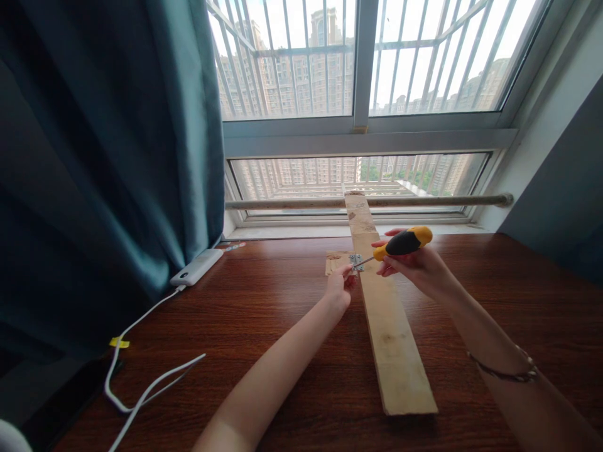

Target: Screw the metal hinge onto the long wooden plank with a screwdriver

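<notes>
A yellow and black screwdriver (404, 243) is gripped in my right hand (414, 267), its shaft slanting down to the left. The tip meets a metal hinge (357, 262) that lies across a long wooden board (391, 333) and a short wood piece (333, 263) on its left. My left hand (340, 285) is closed, thumb and fingers pinched at the hinge by the screwdriver's tip. Whatever those fingers hold is too small to make out. The long board lies flat on the table, its far end reaching toward the window.
The dark wood table (282, 339) runs up to the window sill. A white power strip (196, 267) with a white cable (136, 314) lies at left, beside a blue curtain (188, 125). A horizontal rail (292, 204) crosses in front of the window.
</notes>
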Available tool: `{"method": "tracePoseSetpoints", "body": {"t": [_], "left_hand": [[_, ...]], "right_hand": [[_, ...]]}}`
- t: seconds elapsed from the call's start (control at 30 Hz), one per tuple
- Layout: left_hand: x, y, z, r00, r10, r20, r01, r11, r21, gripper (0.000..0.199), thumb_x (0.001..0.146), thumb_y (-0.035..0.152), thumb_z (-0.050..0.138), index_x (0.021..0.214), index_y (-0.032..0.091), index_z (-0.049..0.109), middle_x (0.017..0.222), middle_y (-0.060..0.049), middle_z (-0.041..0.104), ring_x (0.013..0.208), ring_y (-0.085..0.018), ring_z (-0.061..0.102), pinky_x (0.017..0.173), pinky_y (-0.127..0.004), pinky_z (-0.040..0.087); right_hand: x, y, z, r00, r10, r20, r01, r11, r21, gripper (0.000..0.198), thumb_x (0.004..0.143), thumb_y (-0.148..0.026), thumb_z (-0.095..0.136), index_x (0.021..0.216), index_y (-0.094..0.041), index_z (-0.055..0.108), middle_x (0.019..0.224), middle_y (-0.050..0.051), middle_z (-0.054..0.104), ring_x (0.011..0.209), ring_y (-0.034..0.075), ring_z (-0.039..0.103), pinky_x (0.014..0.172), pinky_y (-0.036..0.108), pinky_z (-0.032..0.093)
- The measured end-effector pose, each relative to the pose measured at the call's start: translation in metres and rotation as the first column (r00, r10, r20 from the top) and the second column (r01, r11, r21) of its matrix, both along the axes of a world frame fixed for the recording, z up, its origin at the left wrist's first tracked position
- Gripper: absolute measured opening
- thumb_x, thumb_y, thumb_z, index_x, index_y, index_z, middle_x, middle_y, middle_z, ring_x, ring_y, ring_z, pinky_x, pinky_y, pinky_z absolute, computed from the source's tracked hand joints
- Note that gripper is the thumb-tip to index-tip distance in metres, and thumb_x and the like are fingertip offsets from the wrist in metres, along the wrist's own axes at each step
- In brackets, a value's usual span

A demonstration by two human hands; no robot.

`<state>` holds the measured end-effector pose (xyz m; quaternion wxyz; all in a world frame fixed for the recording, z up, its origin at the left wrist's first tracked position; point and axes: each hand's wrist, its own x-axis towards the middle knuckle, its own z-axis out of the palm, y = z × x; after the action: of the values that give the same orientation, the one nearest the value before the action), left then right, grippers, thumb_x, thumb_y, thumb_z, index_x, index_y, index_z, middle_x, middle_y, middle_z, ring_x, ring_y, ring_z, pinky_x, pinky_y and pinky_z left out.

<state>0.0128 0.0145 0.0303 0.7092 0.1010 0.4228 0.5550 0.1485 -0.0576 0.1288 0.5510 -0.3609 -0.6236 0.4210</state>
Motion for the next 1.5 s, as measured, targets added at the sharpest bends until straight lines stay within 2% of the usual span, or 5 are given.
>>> {"method": "tracePoseSetpoints", "body": {"t": [0.27, 0.57, 0.87, 1.17, 1.5], "left_hand": [[-0.001, 0.0, -0.001, 1.0, 0.002, 0.004, -0.002, 1.0, -0.012, 0.009, 0.064, 0.004, 0.061, 0.063, 0.012, 0.055, 0.051, 0.001, 0.055, 0.039, -0.005, 0.044, 0.04, -0.016, 0.033], [0.0, -0.002, 0.002, 1.0, 0.001, -0.004, -0.001, 1.0, -0.012, 0.008, 0.064, 0.005, 0.061, 0.063, 0.011, 0.056, 0.051, 0.001, 0.055, 0.038, -0.005, 0.043, 0.04, -0.017, 0.032], [0.0, -0.001, -0.001, 1.0, 0.013, -0.021, -0.012, 1.0, 0.017, 0.009, 0.064, 0.006, 0.062, 0.064, 0.011, 0.055, 0.051, 0.002, 0.053, 0.038, -0.004, 0.043, 0.039, -0.015, 0.033], [0.001, -0.002, -0.002, 0.999, 0.008, -0.033, -0.008, 1.0, 0.026, 0.01, 0.065, 0.006, 0.062, 0.064, 0.012, 0.055, 0.05, 0.003, 0.052, 0.037, -0.003, 0.041, 0.037, -0.015, 0.031], [0.001, -0.002, -0.002, 1.0, 0.011, -0.009, -0.011, 1.0, 0.024, 0.011, 0.065, 0.003, 0.062, 0.064, 0.012, 0.056, 0.053, 0.001, 0.057, 0.039, -0.004, 0.044, 0.037, -0.014, 0.032]], "right_hand": [[-0.01, 0.012, -0.029, 0.588, -0.772, 0.241, 0.647, 0.627, 0.433, 0.035, 0.062, -0.048, 0.071, 0.061, -0.017, 0.056, 0.05, 0.002, 0.058, 0.045, 0.017, 0.057, 0.05, 0.03, 0.049], [0.003, 0.012, -0.003, 0.977, -0.176, -0.124, 0.176, 0.984, -0.009, 0.055, 0.056, -0.035, 0.078, 0.1, -0.02, 0.048, 0.095, 0.007, 0.067, 0.063, 0.019, 0.066, 0.061, 0.034, 0.057], [-0.007, 0.019, -0.031, 0.807, -0.587, 0.065, 0.576, 0.807, 0.131, 0.031, 0.059, -0.036, 0.075, 0.077, -0.016, 0.059, 0.055, -0.002, 0.057, 0.048, 0.012, 0.053, 0.046, 0.023, 0.044], [0.0, 0.009, -0.007, 0.976, -0.212, -0.047, 0.199, 0.96, -0.196, 0.038, 0.052, -0.031, 0.08, 0.082, -0.012, 0.065, 0.067, 0.003, 0.066, 0.054, 0.013, 0.061, 0.05, 0.022, 0.052], [0.01, 0.014, -0.004, 0.896, -0.445, -0.013, 0.439, 0.888, -0.133, 0.029, 0.055, -0.03, 0.079, 0.072, -0.009, 0.068, 0.069, 0.009, 0.069, 0.056, 0.021, 0.066, 0.053, 0.03, 0.06]]}}
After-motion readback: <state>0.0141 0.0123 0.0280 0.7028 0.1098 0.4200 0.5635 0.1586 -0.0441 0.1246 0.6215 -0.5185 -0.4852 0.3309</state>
